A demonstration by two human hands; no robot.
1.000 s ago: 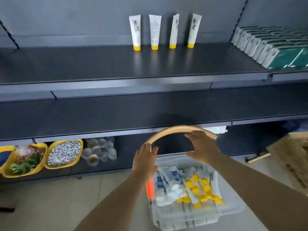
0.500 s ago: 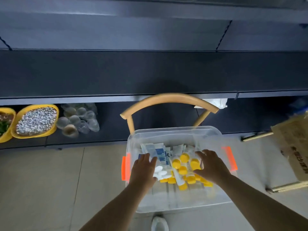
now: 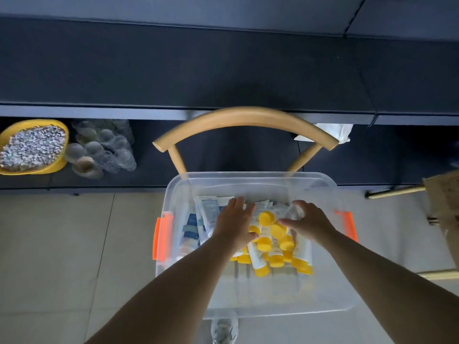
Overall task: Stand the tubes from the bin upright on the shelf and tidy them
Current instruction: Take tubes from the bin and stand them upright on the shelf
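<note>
Head view shows your left hand (image 3: 233, 223) and right hand (image 3: 309, 223) down in the bin (image 3: 330, 192), fingers spread flat over the tubes (image 3: 267, 240) lying in a loose heap, likely gathering a handful; nothing looks pinched yet.

There is one view only, from a wide-angle camera worn on the person's head, so nothing is shared with a second view. It looks forward and steeply down along both forearms, which enter from the bottom edge and meet near the middle of the picture. The left hand (image 3: 234, 223) and right hand (image 3: 309, 223) lie close below the lens, inside the clear bin (image 3: 248, 181). Beyond the hands the curved chair back (image 3: 243, 120) and the dark shelf (image 3: 173, 70) fill the upper half. Floor tiles (image 3: 62, 244) spread to the left of the left hand. The edges bow from the wide lens.
</note>
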